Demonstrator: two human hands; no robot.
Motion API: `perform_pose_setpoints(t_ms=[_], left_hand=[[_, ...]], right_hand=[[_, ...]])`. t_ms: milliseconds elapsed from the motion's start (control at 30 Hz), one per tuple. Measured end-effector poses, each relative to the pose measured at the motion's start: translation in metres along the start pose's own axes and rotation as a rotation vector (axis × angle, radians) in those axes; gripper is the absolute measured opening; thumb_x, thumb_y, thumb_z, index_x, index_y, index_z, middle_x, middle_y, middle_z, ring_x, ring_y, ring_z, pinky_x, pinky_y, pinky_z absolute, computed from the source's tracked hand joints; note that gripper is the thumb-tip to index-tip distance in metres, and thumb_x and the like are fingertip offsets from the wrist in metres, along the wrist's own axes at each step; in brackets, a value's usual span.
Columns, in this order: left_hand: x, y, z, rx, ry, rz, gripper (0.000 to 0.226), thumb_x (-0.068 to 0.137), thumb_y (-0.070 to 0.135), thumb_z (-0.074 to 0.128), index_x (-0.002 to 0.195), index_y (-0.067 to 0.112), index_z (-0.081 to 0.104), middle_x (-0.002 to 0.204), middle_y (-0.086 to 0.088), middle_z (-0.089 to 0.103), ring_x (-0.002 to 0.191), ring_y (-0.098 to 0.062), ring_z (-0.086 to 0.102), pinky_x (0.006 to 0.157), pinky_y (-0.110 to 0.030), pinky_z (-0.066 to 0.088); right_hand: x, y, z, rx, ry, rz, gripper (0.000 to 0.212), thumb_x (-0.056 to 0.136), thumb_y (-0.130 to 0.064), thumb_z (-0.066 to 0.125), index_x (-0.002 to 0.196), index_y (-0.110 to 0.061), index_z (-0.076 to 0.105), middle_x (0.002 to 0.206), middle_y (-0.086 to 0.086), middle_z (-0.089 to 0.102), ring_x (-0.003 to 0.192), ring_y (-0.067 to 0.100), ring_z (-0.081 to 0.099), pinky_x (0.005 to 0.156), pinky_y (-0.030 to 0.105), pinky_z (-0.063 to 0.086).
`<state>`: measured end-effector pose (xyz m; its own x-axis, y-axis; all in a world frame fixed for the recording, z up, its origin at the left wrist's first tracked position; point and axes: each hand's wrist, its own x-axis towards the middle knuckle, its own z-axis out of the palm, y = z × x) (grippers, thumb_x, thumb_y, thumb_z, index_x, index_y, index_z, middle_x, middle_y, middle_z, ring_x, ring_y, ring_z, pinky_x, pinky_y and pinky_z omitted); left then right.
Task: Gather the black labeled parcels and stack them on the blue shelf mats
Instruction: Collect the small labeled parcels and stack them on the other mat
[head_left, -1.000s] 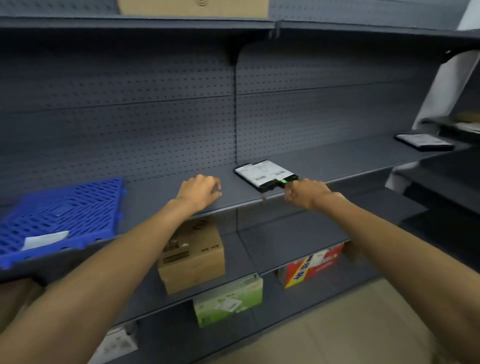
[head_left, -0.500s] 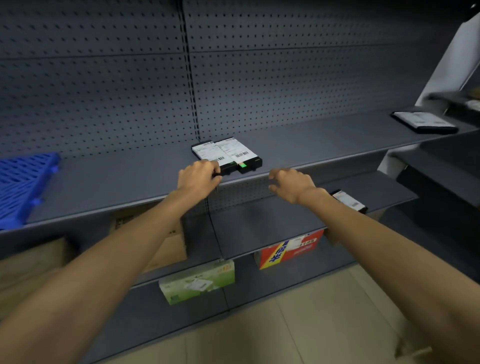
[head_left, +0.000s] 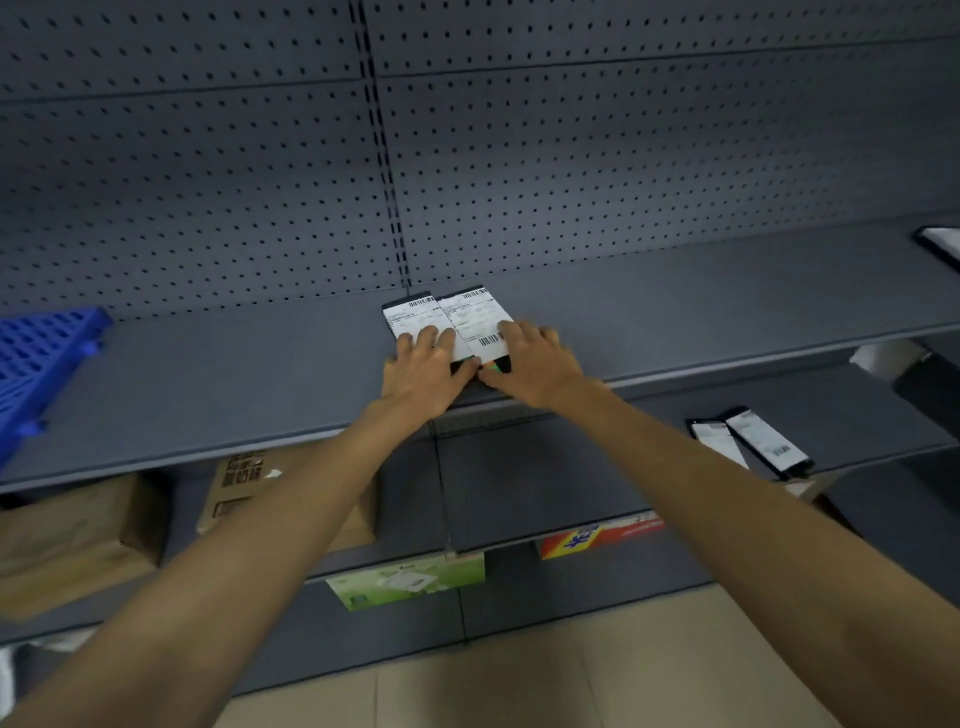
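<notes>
Head view: left hand (head_left: 423, 371), right hand (head_left: 535, 364) flat, grip apart, on parcels (head_left: 415, 314); blue mat (head_left: 41, 353) leftward.

parcel labels (head_left: 470, 314) — barcodes, print too small to read | red box (head_left: 602, 535) — perhaps Chinese characters, blurred

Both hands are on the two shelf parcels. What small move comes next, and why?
Probably grip the front edges and lift both together: the left hand rests on the left parcel, the right hand on the right parcel, side by side, and the blue mat lies far left.
</notes>
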<state>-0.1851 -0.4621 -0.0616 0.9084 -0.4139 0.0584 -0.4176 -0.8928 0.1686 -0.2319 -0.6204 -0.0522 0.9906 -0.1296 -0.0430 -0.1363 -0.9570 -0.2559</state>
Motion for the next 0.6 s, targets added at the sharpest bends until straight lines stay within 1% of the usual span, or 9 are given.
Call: perform_pose_setpoints(t_ms=[133, 200, 267, 300, 333, 400, 433, 500, 600], left_hand=[[0.001, 0.007, 0.003, 0.048, 0.032, -0.082, 0.071, 0.092, 0.068, 0.039, 0.146, 0.021, 0.036, 0.148, -0.003, 0.038, 0.134, -0.035, 0.036, 0.102, -0.05, 0.042], [0.0, 0.011, 0.003, 0.032, 0.004, -0.162, 0.07, 0.092, 0.064, 0.042, 0.148, 0.024, 0.032, 0.151, -0.002, 0.032, 0.139, -0.038, 0.027, 0.105, -0.051, 0.038], [0.0, 0.014, 0.001, -0.043, -0.045, -0.274, 0.069, 0.091, 0.061, 0.045, 0.151, 0.031, 0.027, 0.154, 0.001, 0.025, 0.144, -0.042, 0.015, 0.109, -0.054, 0.033], [0.0, 0.016, 0.0, -0.089, -0.053, -0.318, 0.069, 0.09, 0.06, 0.048, 0.151, 0.035, 0.026, 0.155, 0.003, 0.023, 0.143, -0.043, 0.015, 0.109, -0.054, 0.033], [-0.001, 0.018, -0.001, -0.139, -0.036, -0.348, 0.067, 0.089, 0.057, 0.052, 0.149, 0.037, 0.03, 0.154, 0.004, 0.024, 0.141, -0.042, 0.023, 0.106, -0.052, 0.036], [-0.004, 0.021, -0.002, -0.209, 0.048, -0.379, 0.062, 0.086, 0.051, 0.061, 0.143, 0.037, 0.043, 0.15, 0.006, 0.033, 0.131, -0.036, 0.042, 0.101, -0.047, 0.042], [-0.006, 0.021, -0.004, -0.225, 0.093, -0.398, 0.059, 0.084, 0.049, 0.064, 0.14, 0.036, 0.049, 0.147, 0.007, 0.037, 0.128, -0.035, 0.047, 0.099, -0.045, 0.044], [-0.011, 0.016, -0.01, -0.251, 0.175, -0.454, 0.055, 0.082, 0.045, 0.068, 0.135, 0.033, 0.055, 0.144, 0.007, 0.042, 0.126, -0.033, 0.05, 0.097, -0.044, 0.047], [-0.022, -0.003, -0.025, -0.279, 0.294, -0.532, 0.053, 0.081, 0.042, 0.068, 0.133, 0.034, 0.056, 0.144, 0.006, 0.043, 0.126, -0.032, 0.05, 0.095, -0.045, 0.048]], right_hand=[[0.022, 0.011, -0.002, 0.038, -0.078, -0.094, 0.084, 0.088, -0.052, 0.056, 0.153, -0.017, 0.018, 0.159, 0.009, 0.02, 0.137, 0.038, 0.029, 0.107, 0.049, 0.035], [0.032, 0.016, -0.006, 0.014, -0.098, -0.141, 0.086, 0.086, -0.051, 0.059, 0.153, -0.017, 0.019, 0.16, 0.008, 0.018, 0.138, 0.04, 0.029, 0.106, 0.05, 0.036], [0.042, 0.02, -0.009, 0.005, -0.114, -0.175, 0.087, 0.084, -0.051, 0.061, 0.153, -0.017, 0.02, 0.161, 0.007, 0.017, 0.138, 0.04, 0.029, 0.106, 0.05, 0.036], [0.045, 0.022, -0.009, 0.008, -0.111, -0.195, 0.086, 0.084, -0.05, 0.062, 0.153, -0.018, 0.021, 0.16, 0.006, 0.018, 0.137, 0.04, 0.032, 0.105, 0.049, 0.038], [0.048, 0.024, -0.01, 0.013, -0.099, -0.219, 0.084, 0.084, -0.049, 0.063, 0.152, -0.018, 0.024, 0.159, 0.006, 0.021, 0.135, 0.04, 0.035, 0.103, 0.047, 0.039], [0.053, 0.025, -0.011, 0.028, -0.064, -0.265, 0.081, 0.085, -0.046, 0.064, 0.151, -0.018, 0.028, 0.157, 0.005, 0.027, 0.131, 0.04, 0.04, 0.101, 0.046, 0.042], [0.055, 0.023, -0.012, 0.039, -0.05, -0.281, 0.078, 0.086, -0.044, 0.063, 0.151, -0.017, 0.03, 0.156, 0.005, 0.029, 0.13, 0.039, 0.041, 0.101, 0.046, 0.042], [0.057, 0.018, -0.018, 0.063, -0.028, -0.313, 0.074, 0.087, -0.043, 0.062, 0.15, -0.017, 0.033, 0.154, 0.006, 0.034, 0.128, 0.038, 0.044, 0.1, 0.045, 0.042], [0.063, -0.001, -0.026, 0.073, -0.011, -0.382, 0.07, 0.087, -0.041, 0.06, 0.149, -0.02, 0.035, 0.151, 0.005, 0.038, 0.127, 0.036, 0.047, 0.099, 0.044, 0.043]])
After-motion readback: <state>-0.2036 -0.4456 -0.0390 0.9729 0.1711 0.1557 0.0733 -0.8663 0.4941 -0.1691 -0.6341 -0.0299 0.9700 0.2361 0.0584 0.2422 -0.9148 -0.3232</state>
